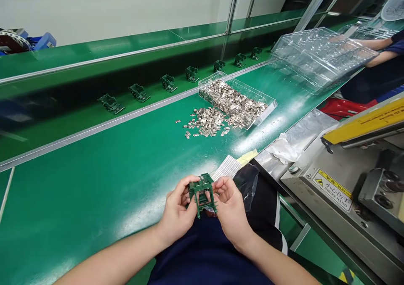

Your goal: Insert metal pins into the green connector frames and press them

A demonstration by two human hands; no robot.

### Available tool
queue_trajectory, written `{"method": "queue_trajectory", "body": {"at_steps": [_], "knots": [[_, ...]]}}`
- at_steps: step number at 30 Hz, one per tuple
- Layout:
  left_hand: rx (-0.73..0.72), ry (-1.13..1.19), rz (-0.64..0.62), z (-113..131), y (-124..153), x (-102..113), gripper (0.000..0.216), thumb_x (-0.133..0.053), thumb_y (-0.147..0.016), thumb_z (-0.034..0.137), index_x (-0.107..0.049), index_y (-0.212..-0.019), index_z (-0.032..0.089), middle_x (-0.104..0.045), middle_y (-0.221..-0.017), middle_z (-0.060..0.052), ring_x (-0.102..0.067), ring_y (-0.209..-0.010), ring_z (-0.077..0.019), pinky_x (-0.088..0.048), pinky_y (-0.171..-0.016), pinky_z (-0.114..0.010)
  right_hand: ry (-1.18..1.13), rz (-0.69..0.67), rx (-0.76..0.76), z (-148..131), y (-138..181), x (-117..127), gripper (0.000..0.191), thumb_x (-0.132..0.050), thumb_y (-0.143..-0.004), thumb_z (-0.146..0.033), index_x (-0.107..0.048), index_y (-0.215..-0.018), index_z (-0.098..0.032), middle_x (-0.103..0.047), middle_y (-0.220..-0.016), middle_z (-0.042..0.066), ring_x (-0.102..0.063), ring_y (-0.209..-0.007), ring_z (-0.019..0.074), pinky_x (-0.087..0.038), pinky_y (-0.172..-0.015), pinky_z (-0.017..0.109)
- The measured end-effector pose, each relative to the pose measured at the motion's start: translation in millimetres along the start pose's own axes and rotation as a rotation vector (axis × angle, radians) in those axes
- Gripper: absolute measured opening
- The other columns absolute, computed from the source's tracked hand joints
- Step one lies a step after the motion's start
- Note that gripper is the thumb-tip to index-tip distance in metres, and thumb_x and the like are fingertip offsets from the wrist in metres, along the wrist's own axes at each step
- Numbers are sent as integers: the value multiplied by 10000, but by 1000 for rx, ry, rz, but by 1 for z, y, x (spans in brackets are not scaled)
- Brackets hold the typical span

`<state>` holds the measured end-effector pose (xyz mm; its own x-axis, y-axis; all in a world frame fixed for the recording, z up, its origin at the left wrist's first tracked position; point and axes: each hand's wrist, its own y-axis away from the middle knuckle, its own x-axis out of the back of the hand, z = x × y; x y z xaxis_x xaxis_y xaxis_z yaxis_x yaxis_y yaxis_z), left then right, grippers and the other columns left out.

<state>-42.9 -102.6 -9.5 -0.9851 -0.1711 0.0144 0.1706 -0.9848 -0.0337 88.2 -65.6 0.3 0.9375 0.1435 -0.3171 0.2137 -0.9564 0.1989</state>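
A dark green plastic frame [202, 187] with open sides and thin legs is held up between my two hands at the bench's near edge. My left hand [178, 207] is closed around its left side, the thumb reaching across the front. My right hand [232, 211] grips the opposite side with bent fingers; whether a small piece is also pinched there I cannot make out. Beyond my hands, small silvery metal parts [208, 122] lie in a loose pile. More of them fill a clear plastic box [267, 113] lying beside the pile.
Several similar green frames [168, 83] stand in a row along the sunken dark strip. At right is a metal machine [315, 184] with a hand-injury warning label. Clear trays [325, 56] lie near another person's arms [374, 51]. A gridded white sheet [227, 167] sits by my right hand.
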Motion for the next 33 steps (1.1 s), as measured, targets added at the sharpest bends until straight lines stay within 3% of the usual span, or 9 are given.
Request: {"method": "queue_trajectory", "body": {"at_steps": [8, 10, 13, 15, 17, 22, 25, 33], "knots": [[-77, -52, -56, 3, 8, -8, 266, -571, -869, 199, -542, -1131, 234, -669, -924, -26, -649, -724, -109, -530, -644, -182, 21, 5, 70, -3, 15, 11, 268, -736, -736, -246, -481, -817, -223, -539, -732, -22, -527, -642, 126, -479, -575, 218], [-86, -78, -49, 6, 6, -6, 268, -593, -855, 214, -557, -1120, 233, -664, -944, -29, -645, -718, -110, -532, -637, -187, 91, 0, 102, -3, 19, 25, 202, -699, -797, -285, -519, -858, -216, -553, -770, -1, -540, -674, 139, -498, -606, 243], [-77, -74, 64, 13, -7, -3, 275, -652, -813, 258, -568, -1073, 227, -652, -939, -22, -639, -730, -117, -539, -639, -199, 169, 97, 119, 5, 18, 54, 205, -673, -837, -370, -581, -907, -201, -580, -855, 39, -560, -757, 168, -533, -645, 279], [-38, -10, 120, 17, -22, -7, 314, -675, -790, 279, -545, -1070, 223, -641, -908, -11, -633, -725, -117, -540, -630, -202, 147, 169, 48, 16, 12, 72, 281, -727, -781, -419, -613, -897, -190, -596, -867, 49, -568, -790, 183, -543, -620, 277], [-9, 71, 99, 19, -41, -21, 350, -684, -775, 277, -519, -1077, 214, -634, -887, -4, -629, -723, -112, -538, -641, -203, 89, 183, -39, 26, 4, 82, 345, -773, -716, -443, -637, -889, -177, -610, -846, 50, -581, -789, 191, -543, -583, 269], [-66, 162, -65, 9, -91, -80, 363, -645, -774, 202, -490, -1102, 193, -633, -904, -24, -633, -818, -120, -503, -686, -189, 7, 149, -39, 33, -13, 75, 346, -779, -706, -427, -646, -900, -174, -611, -801, 24, -586, -735, 160, -528, -584, 247], [-73, 183, -158, -4, -109, -103, 377, -625, -787, 195, -477, -1134, 183, -625, -853, -17, -622, -773, -113, -495, -682, -199, -16, 146, -13, 29, -17, 67, 291, -766, -726, -401, -627, -845, -176, -574, -728, -9, -555, -668, 130, -507, -576, 226], [7, 278, -241, -11, -110, -101, 418, -680, -776, 290, -474, -1123, 181, -642, -890, -26, -631, -819, -118, -493, -728, -199, 16, 113, -17, 36, -22, 65, 267, -670, -807, -416, -576, -751, -173, -579, -690, 4, -534, -606, 127, -488, -566, 242]]}}
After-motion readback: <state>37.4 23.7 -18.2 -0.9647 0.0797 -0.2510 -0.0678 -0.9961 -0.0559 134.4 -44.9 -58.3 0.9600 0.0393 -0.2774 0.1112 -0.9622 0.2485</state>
